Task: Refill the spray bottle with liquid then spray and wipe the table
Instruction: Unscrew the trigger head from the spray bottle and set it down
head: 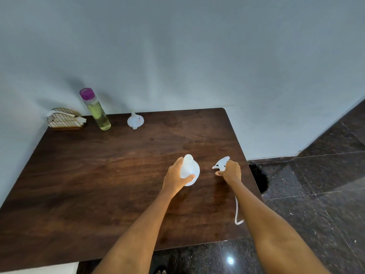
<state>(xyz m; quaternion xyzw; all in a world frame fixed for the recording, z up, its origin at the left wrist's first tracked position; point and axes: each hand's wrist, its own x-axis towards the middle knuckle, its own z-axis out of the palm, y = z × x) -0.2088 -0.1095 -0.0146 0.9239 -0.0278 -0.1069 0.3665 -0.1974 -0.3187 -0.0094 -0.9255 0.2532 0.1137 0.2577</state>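
The translucent white plastic spray bottle [190, 171] is being gripped by the left hand [177, 177] on the dark wooden desk [98, 175]; its detached white trigger head [221, 164] is being held by the right hand [231, 172].

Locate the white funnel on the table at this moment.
In the head view the white funnel lies at the table's far edge by the wall, just right of the purple-capped bottle, well beyond both hands.
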